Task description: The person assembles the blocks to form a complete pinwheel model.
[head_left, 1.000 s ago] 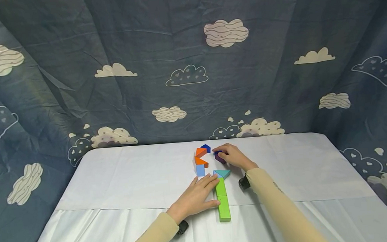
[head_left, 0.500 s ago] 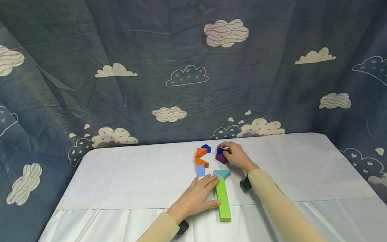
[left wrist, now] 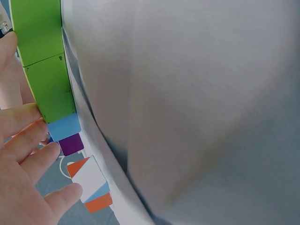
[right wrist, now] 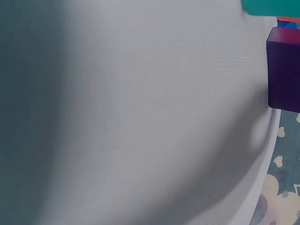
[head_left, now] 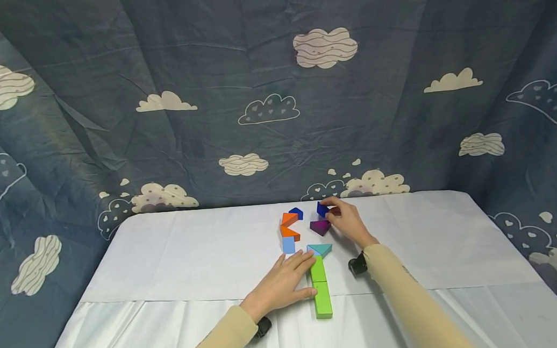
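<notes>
White tablecloth (head_left: 168, 257), cloud-print curtain (head_left: 203, 66) behind; right grip (head_left: 348, 220) pinches blue block (head_left: 321, 210), left grip (head_left: 283, 281) spread, touching green blocks (head_left: 320, 288)

Creased blue-grey backdrop (head_left: 382, 134), pale printed clouds (head_left: 325, 48) (some only outlined), white-covered table (head_left: 192, 255) in front

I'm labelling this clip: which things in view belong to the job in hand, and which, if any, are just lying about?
Likely in the job:
dark blue block, pinched by the right hand
green blocks, touched by the left hand
purple block
orange blocks
light blue blocks
teal block
other dark blue block

Seemingly just surroundings:
white tablecloth
cloud-print curtain
</notes>
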A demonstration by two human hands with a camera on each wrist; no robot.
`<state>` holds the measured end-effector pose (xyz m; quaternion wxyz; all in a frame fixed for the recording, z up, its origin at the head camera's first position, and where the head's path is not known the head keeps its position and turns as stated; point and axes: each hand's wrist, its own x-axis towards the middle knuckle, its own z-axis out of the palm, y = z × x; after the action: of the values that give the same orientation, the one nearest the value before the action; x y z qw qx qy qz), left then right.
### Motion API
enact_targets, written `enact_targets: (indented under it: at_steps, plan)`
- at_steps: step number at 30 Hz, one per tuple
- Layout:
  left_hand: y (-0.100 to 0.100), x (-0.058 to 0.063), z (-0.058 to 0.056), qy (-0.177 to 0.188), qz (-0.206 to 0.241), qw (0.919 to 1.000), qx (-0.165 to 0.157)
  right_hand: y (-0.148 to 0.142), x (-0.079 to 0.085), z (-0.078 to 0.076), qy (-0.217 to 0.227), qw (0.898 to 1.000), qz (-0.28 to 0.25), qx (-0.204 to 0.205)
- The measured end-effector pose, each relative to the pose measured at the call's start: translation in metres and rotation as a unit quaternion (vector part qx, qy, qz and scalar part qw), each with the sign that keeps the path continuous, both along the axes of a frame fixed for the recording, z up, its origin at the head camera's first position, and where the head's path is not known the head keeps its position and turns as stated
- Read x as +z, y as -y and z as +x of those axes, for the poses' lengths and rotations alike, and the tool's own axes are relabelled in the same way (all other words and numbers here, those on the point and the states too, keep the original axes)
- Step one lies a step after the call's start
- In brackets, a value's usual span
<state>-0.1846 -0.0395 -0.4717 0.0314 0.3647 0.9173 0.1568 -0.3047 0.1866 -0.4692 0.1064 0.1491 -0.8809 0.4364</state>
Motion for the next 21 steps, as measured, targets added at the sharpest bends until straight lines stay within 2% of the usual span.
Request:
enact_targets:
  at_steps: [11,21]
  plan:
    - [-0.0003,0.0001,0.0003,0.003,0.0,1.0,-0.001,0.0008,0.0034,0.0045,0.016,0.999,-0.027,-0.008]
    - [-0.0003,-0.0007,0.0001,0.003,0.0,1.0,-0.001,0.0008,0.003,0.0095,0.002,1.0,-0.029,0.007]
